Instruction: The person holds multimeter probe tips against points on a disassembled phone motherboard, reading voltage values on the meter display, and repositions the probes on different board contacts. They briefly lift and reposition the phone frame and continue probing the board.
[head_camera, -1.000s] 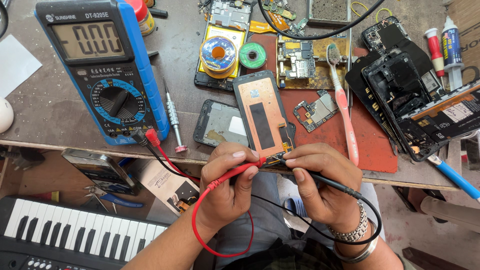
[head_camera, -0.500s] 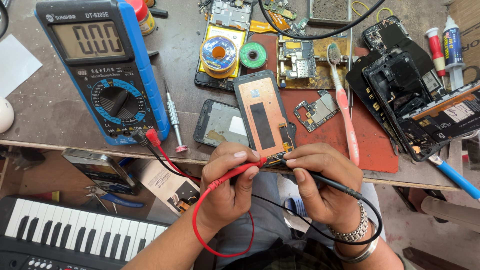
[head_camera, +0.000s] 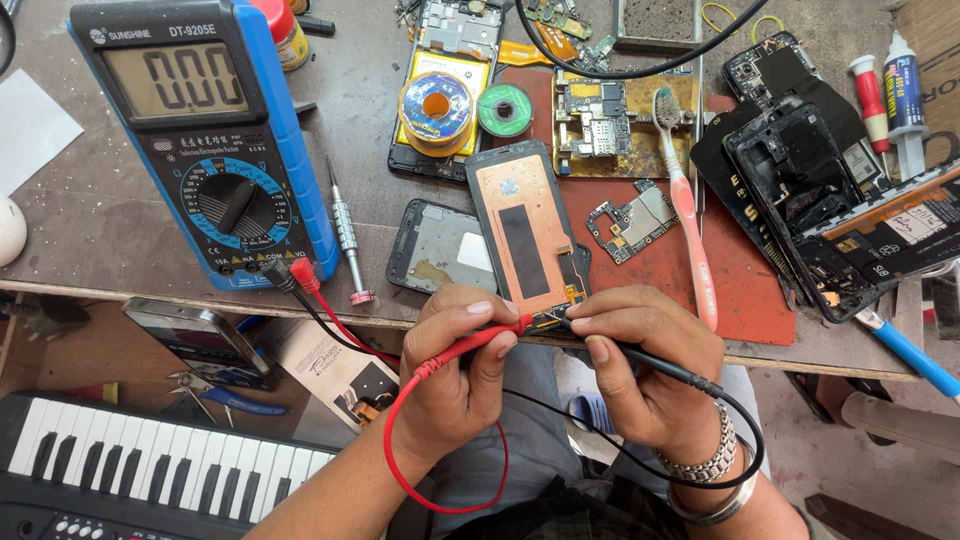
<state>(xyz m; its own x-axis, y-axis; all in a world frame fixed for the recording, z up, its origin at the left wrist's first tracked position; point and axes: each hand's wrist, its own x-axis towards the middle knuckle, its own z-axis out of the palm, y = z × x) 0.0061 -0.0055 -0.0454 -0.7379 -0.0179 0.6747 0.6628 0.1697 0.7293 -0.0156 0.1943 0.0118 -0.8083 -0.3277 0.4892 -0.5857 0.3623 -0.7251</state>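
My left hand pinches a red test probe, and my right hand pinches a black test probe. Both tips touch the lower edge of a phone screen assembly with a copper-coloured back, lying at the front edge of the bench. The red and black leads run to a blue digital multimeter at the left, whose display is lit. A silver bracelet sits on my right wrist.
A red mat carries a small circuit board and a pink toothbrush. Solder spool, green wick reel, screwdriver, opened phone frames lie around. A keyboard sits below left.
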